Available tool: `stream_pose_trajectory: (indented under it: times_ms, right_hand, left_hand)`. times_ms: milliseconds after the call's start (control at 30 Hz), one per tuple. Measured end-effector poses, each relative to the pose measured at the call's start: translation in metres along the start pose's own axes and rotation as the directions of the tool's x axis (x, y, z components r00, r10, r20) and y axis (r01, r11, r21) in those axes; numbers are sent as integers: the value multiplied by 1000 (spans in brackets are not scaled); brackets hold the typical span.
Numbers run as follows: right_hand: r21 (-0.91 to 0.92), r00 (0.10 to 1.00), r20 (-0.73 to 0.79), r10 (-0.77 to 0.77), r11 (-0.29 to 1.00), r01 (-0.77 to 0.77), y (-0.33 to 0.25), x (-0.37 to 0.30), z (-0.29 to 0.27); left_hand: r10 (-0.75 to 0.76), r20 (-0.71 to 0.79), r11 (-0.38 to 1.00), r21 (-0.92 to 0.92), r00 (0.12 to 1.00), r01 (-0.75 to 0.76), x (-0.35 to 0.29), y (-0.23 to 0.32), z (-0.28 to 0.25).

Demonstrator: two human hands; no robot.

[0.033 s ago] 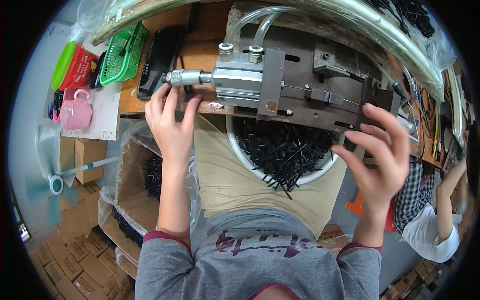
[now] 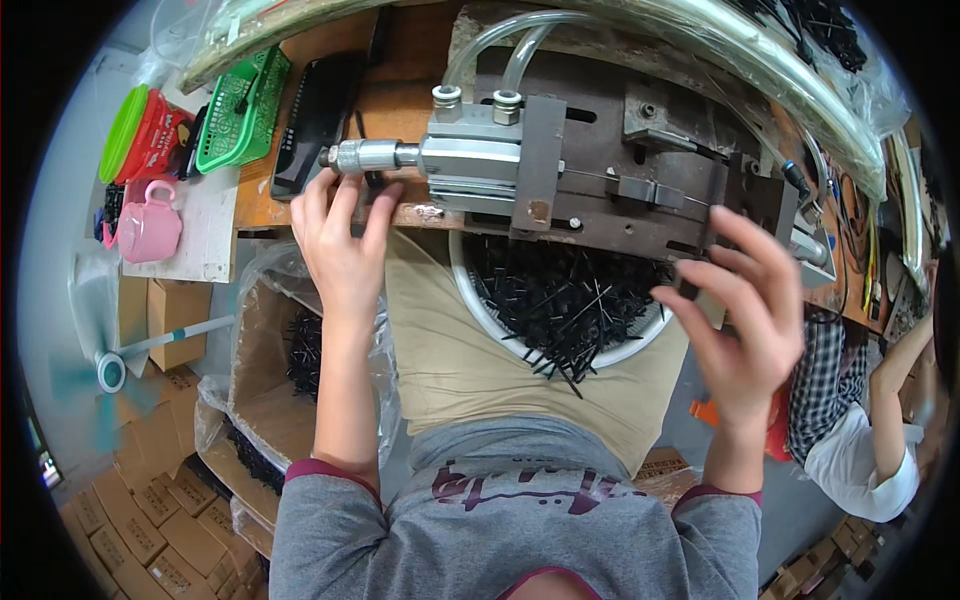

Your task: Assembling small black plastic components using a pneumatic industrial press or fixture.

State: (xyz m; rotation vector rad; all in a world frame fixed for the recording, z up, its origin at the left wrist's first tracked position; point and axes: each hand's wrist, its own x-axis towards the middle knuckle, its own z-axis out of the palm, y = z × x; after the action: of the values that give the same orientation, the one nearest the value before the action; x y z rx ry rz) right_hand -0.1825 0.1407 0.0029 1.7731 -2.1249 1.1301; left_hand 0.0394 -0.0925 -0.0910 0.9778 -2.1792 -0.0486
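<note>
The left hand (image 2: 345, 235) rests on the bench edge, fingers spread and loose, touching the steel rod end (image 2: 362, 157) of the cylinder (image 2: 470, 160), clenched on nothing that shows; the right hand (image 2: 745, 310) hovers open below the right end of the jig (image 2: 640, 170), fingers splayed, and whether a small black piece sits at its fingertips I cannot tell; the jig lies on the wooden bench (image 2: 395, 100), two clear hoses (image 2: 500, 40) running into the cylinder's top; it looks heavy, stiff and fixed in place, not a thing to lift, best touched at the rod end or the plate edges; below it, on the person's lap, a white bowl (image 2: 480, 300) holds a heap of black pins (image 2: 570, 300), which look light, thin, rigid and apt to tangle or slip, best pinched singly near the middle; to the left stand a green basket (image 2: 240, 110), a pink cup (image 2: 150, 225) and a lined box (image 2: 270, 370); another person (image 2: 860, 430) works at the right.
</note>
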Motion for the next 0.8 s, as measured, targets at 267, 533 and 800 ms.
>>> stream_pose_trajectory:
  times_ms: [267, 533, 800]
  right_hand:
    - [-239, 995, 97, 27, 971, -3, -6, -6, 29]
    - [-322, 987, 158, 33, 947, 20, -8, 5, 24]
    - [110, 968, 197, 156, 978, -180, 14, 69, -28]
  left_hand:
    - [-54, -11, 964, -261, 998, 49, -5, 19, -14]
    - [159, 89, 855, -511, 983, -92, -44, 66, -77]
    - [310, 120, 752, -638, 943, -166, 5, 114, -58]
